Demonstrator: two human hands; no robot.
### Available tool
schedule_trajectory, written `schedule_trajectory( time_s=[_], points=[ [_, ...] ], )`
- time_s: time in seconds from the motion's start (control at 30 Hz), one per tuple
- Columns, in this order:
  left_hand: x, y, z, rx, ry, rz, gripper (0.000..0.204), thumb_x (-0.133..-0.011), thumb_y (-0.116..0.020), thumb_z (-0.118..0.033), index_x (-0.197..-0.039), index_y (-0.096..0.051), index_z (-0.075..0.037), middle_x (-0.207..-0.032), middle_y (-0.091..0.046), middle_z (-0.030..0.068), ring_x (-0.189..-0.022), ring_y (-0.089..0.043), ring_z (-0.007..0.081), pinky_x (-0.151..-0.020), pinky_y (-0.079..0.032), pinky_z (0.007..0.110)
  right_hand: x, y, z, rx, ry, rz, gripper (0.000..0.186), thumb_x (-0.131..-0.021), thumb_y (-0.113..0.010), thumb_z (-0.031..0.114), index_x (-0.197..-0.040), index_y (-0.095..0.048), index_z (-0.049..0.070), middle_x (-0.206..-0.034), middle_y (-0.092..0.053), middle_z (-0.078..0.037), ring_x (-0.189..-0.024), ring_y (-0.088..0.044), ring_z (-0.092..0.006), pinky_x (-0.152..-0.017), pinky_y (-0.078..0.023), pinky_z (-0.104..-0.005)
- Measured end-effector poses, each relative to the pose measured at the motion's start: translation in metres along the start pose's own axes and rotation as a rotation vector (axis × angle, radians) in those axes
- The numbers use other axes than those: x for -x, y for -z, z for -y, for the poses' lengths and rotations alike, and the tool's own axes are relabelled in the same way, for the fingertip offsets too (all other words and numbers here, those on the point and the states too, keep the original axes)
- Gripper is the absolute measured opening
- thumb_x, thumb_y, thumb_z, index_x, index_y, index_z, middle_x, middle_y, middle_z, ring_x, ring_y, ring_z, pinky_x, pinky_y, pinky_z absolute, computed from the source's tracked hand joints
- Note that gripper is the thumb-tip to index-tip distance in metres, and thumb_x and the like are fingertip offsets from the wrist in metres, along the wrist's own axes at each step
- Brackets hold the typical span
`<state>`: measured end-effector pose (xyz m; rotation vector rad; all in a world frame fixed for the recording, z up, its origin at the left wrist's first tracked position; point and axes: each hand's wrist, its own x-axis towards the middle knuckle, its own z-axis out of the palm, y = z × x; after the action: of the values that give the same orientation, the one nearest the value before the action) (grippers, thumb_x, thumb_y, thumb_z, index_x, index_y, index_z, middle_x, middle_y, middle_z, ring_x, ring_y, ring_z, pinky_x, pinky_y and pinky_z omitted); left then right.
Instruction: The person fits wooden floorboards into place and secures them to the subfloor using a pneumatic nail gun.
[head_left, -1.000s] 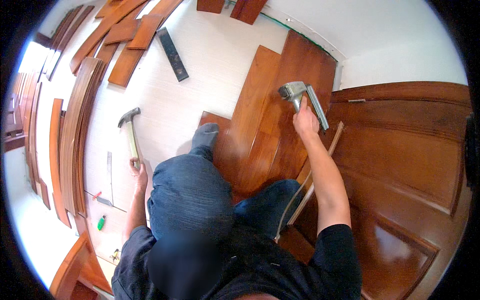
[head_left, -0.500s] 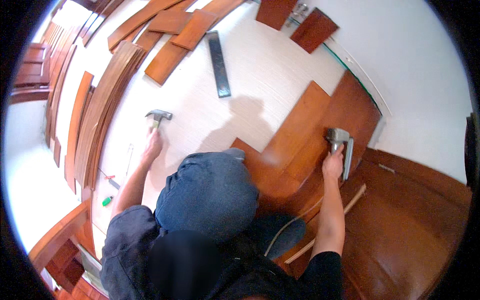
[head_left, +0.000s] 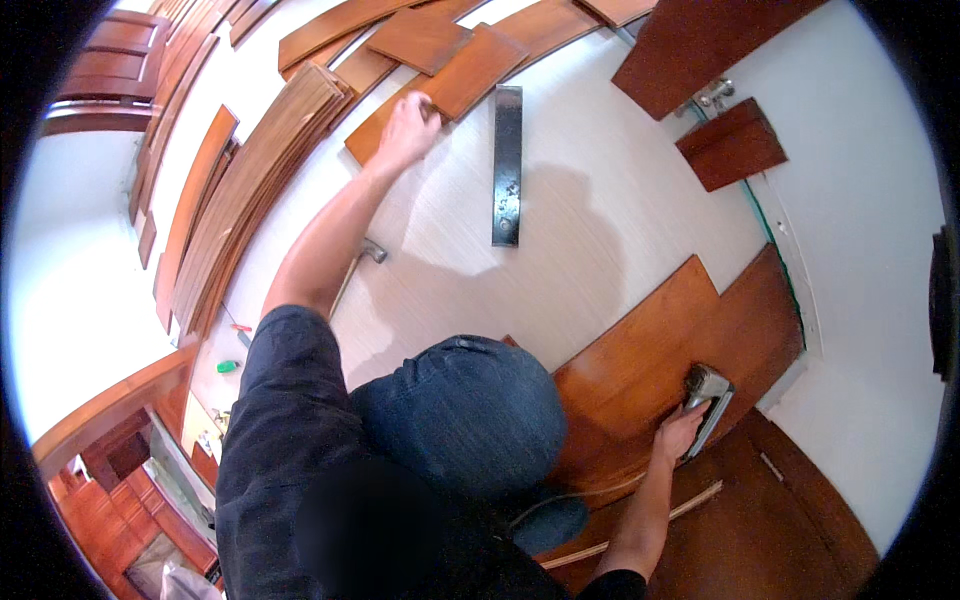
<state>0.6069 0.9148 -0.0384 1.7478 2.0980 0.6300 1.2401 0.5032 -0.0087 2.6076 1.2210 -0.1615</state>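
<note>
My left hand (head_left: 408,132) reaches out to the pile of wooden floorboards, its fingers curled at the near end of a short orange-brown floorboard (head_left: 485,68) that lies on top of others. A claw hammer (head_left: 373,250) rests on the pale floor beside my left forearm, partly covered by it. At the right, my right hand (head_left: 680,432) is wrapped round the handle of a metal nail gun (head_left: 710,384). The nail gun is over the laid floorboards (head_left: 640,350), near their right edge; whether it touches them I cannot tell. A thin hose runs from near it toward my knee.
A black flat bar (head_left: 507,170) lies on the pale underlay ahead. Stacked long boards (head_left: 255,180) stretch along the left. Dark wooden pieces (head_left: 735,145) stand by the white wall. A wooden strip (head_left: 650,520) lies near my right arm; a small green item (head_left: 228,366) is at left.
My left hand has let go of the hammer, now on the floor, and has moved forward to the floorboard pile. The right hand still holds the nail gun. The view has shifted.
</note>
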Motion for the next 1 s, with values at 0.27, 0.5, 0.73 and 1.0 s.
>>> schedule_trajectory(
  time_s=[0.27, 0.5, 0.73, 1.0],
  points=[
    [-0.191, -0.035, 0.101, 0.801, 0.674, -0.134, 0.070, -0.083, -0.082, -0.043, -0.129, -0.062, 0.006, -0.125, -0.067, 0.0193, -0.115, -0.064, 0.0324, -0.097, -0.051, 0.047, -0.001, -0.001, 0.011, -0.054, 0.062, -0.043, 0.072, -0.104, -0.054, 0.033, -0.158, -0.023, -0.001, -0.147, -0.043, -0.033, -0.128, -0.049, -0.0486, -0.108, -0.042, -0.0505],
    [-0.183, -0.032, 0.113, 1.224, 0.596, -0.024, 0.038, -0.096, -0.071, -0.020, -0.129, -0.062, -0.003, -0.123, -0.068, 0.0106, -0.115, -0.063, 0.0266, -0.098, -0.052, 0.042, 0.000, 0.042, 0.058, -0.202, 0.168, -0.220, 0.068, -0.095, -0.066, 0.030, -0.149, -0.039, -0.003, -0.145, -0.041, -0.031, -0.133, -0.041, -0.0474, -0.114, -0.032, -0.0542],
    [-0.035, 0.025, -0.115, 0.784, 0.141, 0.623, 0.054, -0.102, -0.063, -0.016, -0.151, -0.043, -0.004, -0.140, -0.057, 0.0109, -0.127, -0.054, 0.0209, -0.107, -0.044, 0.035, -0.013, 0.050, 0.136, -0.691, 0.294, -0.091, 0.060, -0.095, -0.066, 0.021, -0.146, -0.043, 0.001, -0.143, -0.042, -0.026, -0.132, -0.043, -0.0445, -0.113, -0.037, -0.0489],
    [-0.025, -0.138, -0.367, 0.192, -0.831, 1.441, 0.042, -0.098, -0.065, -0.021, -0.139, -0.062, -0.008, -0.121, -0.071, 0.0085, -0.113, -0.064, 0.0194, -0.103, -0.048, 0.035, -0.078, 0.003, 0.137, -0.479, 0.522, -0.242, 0.053, -0.088, -0.068, 0.018, -0.136, -0.053, 0.002, -0.141, -0.051, -0.019, -0.126, -0.050, -0.0404, -0.109, -0.042, -0.0501]
  ],
)
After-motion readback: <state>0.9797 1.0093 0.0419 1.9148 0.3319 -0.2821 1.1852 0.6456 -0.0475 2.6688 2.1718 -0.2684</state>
